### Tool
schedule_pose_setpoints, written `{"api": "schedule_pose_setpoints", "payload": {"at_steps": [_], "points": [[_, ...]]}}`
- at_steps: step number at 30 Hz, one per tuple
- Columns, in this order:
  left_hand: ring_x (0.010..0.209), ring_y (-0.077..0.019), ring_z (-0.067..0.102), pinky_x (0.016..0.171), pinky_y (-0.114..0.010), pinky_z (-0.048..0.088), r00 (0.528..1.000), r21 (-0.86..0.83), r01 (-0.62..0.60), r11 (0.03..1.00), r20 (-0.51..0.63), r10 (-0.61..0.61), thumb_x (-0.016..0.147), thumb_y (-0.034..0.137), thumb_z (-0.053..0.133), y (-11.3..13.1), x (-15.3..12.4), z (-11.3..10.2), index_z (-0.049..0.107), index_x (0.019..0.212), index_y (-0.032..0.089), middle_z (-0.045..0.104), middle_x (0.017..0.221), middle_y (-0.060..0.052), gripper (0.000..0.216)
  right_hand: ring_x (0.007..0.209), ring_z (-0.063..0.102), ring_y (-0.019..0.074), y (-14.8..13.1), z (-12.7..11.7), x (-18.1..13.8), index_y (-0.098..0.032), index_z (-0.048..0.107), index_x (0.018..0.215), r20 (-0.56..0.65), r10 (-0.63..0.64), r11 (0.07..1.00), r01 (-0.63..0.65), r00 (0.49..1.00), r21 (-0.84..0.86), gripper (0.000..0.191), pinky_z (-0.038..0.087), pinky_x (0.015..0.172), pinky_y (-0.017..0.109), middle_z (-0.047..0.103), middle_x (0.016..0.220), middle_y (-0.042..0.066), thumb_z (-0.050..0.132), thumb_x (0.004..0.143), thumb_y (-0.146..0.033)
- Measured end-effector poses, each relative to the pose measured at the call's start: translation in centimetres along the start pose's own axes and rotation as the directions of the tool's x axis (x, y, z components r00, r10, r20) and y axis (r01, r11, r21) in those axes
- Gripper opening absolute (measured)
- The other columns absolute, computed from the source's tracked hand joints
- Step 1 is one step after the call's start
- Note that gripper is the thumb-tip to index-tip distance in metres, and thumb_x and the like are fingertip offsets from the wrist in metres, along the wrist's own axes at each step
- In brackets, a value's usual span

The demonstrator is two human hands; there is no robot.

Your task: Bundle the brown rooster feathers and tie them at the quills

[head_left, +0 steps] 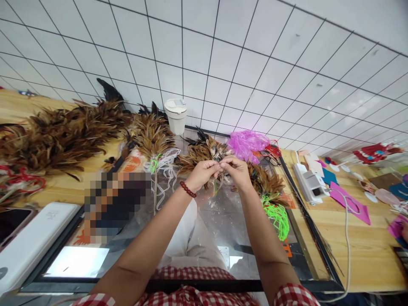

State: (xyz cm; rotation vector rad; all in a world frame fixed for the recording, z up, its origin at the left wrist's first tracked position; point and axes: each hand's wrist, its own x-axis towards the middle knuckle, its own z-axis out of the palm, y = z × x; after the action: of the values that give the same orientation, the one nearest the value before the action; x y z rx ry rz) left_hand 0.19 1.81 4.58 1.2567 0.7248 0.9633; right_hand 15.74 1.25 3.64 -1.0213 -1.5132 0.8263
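Note:
My left hand (203, 174), with a dark red bead bracelet (188, 189) at the wrist, pinches thumb and finger together over the glass tabletop. Right beside it, fingertips meeting, my right hand (237, 170) is closed in a pinch too. Whatever they hold between them is too small to make out. Just behind the hands lies a pile of brown and black feathers (200, 152). More brown feathers (266, 180) spread to the right of my right hand, with bright green cord (276, 217) below them.
A lidded white cup (176, 118) stands against the tiled wall. Left of it are a feather bundle on a stick (152, 134) and a large feather heap (63, 136). A pink plastic bag (248, 143) lies behind the hands. A white power strip (307, 182) with a cable sits right.

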Motion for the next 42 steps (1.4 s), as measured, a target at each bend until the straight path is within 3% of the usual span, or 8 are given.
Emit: {"api": "schedule_pose_setpoints", "payload": {"at_steps": [4,10,16,20,27,34,39,42], "points": [[0.056,-0.0101,0.047,0.059,-0.022,0.037,0.998,0.063,-0.031,0.998,0.058,0.027,0.077,0.037,0.06,0.2,-0.1,0.2,0.058,0.058,0.015,0.055,0.057,-0.001,0.029,0.071,0.056,0.0139,-0.3,0.0,0.0,-0.021,0.066,0.072,-0.058,-0.029,0.996,0.025,0.998,-0.082,0.015,0.047,0.074,0.029,0.06,0.07,0.0,0.066,0.079,-0.034],[0.052,-0.0099,0.045,0.057,-0.022,0.035,0.983,0.159,-0.028,0.987,-0.176,0.057,0.077,0.03,0.058,-0.5,0.3,-0.4,0.065,0.066,0.015,0.053,0.052,0.002,0.02,0.071,0.057,0.0146,0.1,-0.4,0.0,-0.019,0.067,0.086,0.006,0.081,0.964,-0.077,0.997,-0.256,0.017,0.046,0.069,0.027,0.064,0.079,0.002,0.06,0.081,-0.034],[0.054,-0.0102,0.049,0.063,-0.023,0.039,0.968,0.091,-0.01,0.996,-0.249,0.032,0.076,0.032,0.058,-0.4,0.6,-1.3,0.065,0.069,0.014,0.053,0.052,0.002,0.02,0.078,0.057,0.0159,1.3,-2.1,-0.2,-0.022,0.071,0.089,0.189,0.314,0.642,-0.062,0.93,-0.764,0.015,0.041,0.073,0.027,0.065,0.093,0.005,0.063,0.076,-0.025],[0.053,-0.0098,0.049,0.06,-0.023,0.04,0.97,0.071,-0.002,0.997,-0.243,0.019,0.075,0.031,0.058,-0.4,0.7,-1.2,0.064,0.067,0.014,0.052,0.051,0.003,0.019,0.078,0.058,0.0164,1.7,-2.1,-0.2,-0.021,0.071,0.084,0.22,0.336,0.624,-0.042,0.916,-0.78,0.012,0.041,0.071,0.026,0.066,0.086,0.005,0.062,0.077,-0.024],[0.065,-0.0124,0.057,0.066,-0.024,0.044,0.97,0.156,0.047,0.987,-0.244,-0.008,0.074,0.028,0.058,-2.1,1.2,-1.2,0.065,0.066,0.014,0.064,0.065,-0.002,0.018,0.082,0.06,0.0156,-1.0,-2.1,-0.1,-0.021,0.071,0.086,0.312,0.063,0.739,0.166,0.948,-0.653,0.018,0.042,0.077,0.027,0.067,0.089,0.005,0.054,0.085,-0.018],[0.056,-0.0122,0.056,0.059,-0.024,0.043,0.978,0.122,0.144,0.982,-0.166,-0.122,0.075,0.028,0.058,-1.7,0.6,-0.6,0.064,0.065,0.013,0.064,0.061,-0.003,0.018,0.08,0.06,0.0165,-2.7,-0.8,-0.6,-0.022,0.072,0.092,0.253,-0.035,0.611,0.221,0.967,-0.76,0.021,0.04,0.074,0.027,0.068,0.087,0.005,0.051,0.088,-0.023],[0.049,-0.0092,0.047,0.054,-0.022,0.038,0.992,0.301,0.088,0.949,-0.114,-0.056,0.076,0.027,0.056,-1.4,0.5,-0.8,0.06,0.055,0.015,0.056,0.05,0.001,0.024,0.083,0.061,0.0182,-2.8,-0.5,-0.6,-0.022,0.071,0.094,0.198,-0.012,0.52,0.176,0.98,-0.836,0.023,0.039,0.075,0.028,0.07,0.091,0.006,0.049,0.09,-0.029],[0.048,-0.0097,0.046,0.053,-0.022,0.037,0.986,0.296,0.091,0.951,-0.162,-0.044,0.076,0.029,0.054,-1.8,0.8,-1.1,0.062,0.062,0.015,0.054,0.049,0.002,0.022,0.085,0.062,0.0194,-2.3,-1.2,-0.6,-0.023,0.071,0.094,0.149,0.158,0.47,0.059,0.976,-0.881,0.021,0.039,0.072,0.027,0.071,0.095,0.006,0.053,0.087,-0.03]]}}
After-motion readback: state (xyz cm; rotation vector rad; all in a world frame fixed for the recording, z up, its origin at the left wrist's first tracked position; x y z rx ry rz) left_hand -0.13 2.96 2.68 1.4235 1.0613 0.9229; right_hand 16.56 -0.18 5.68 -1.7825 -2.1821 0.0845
